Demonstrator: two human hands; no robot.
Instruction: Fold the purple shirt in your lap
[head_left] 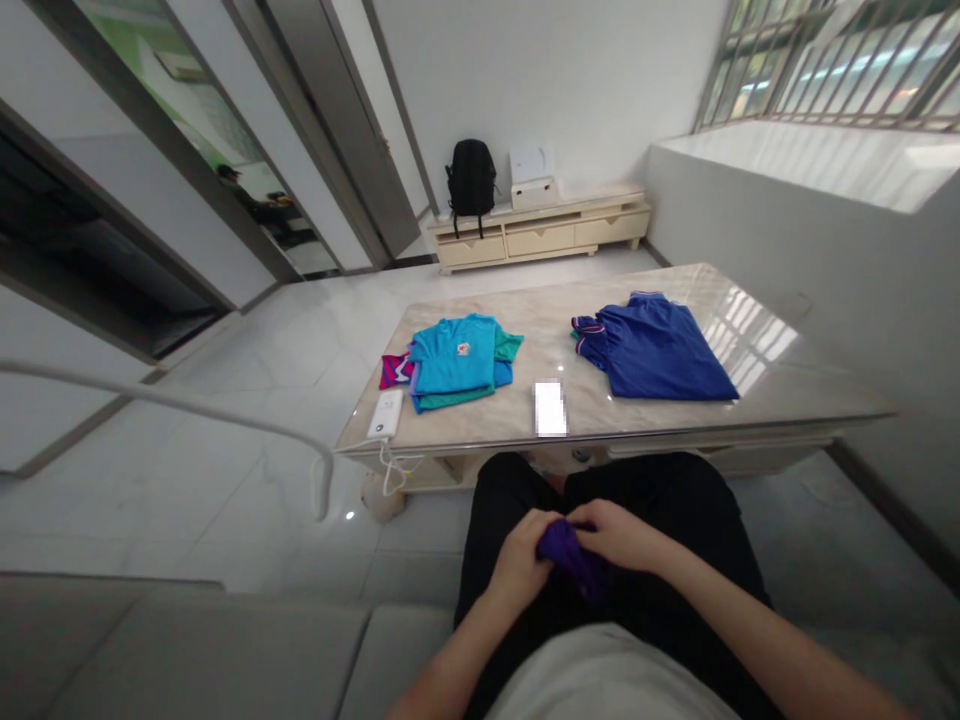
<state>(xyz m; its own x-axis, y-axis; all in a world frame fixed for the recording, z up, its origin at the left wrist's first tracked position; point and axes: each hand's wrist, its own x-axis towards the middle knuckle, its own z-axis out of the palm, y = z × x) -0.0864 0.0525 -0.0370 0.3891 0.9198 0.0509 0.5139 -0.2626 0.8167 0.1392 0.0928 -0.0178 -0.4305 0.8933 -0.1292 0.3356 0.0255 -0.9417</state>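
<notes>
**A:** Start at the left of the frame. What's on the table?

**B:** At the left edge of the marble table lies a white power bank, its cable hanging off the near rim. Just beside it, a stack of folded shirts, turquoise on top, with a pink and purple edge peeking out on its left. Near the middle of the front edge there's a small blurred white item I can't make out. Right of centre, a dark blue shirt lies spread flat, well apart from the stack.

**A:** And the hands?

**B:** Bottom centre, over the lap. The left hand and the right hand are both clenched on a small purple garment, bunched between them and touching the black trousers. Left fingers curl under it, right fingers pinch its upper edge.

**A:** Which step would you call this?

**B:** My judgement: the piece is only gathered up, not yet opened out or smoothed, so the handling is at its start.

**A:** What would the next move need?

**B:** Probably finding two edges or corners in the bunch, one per hand, and drawing them apart so the cloth hangs open. It's crumpled, so which part is which can't be told from here.
</notes>
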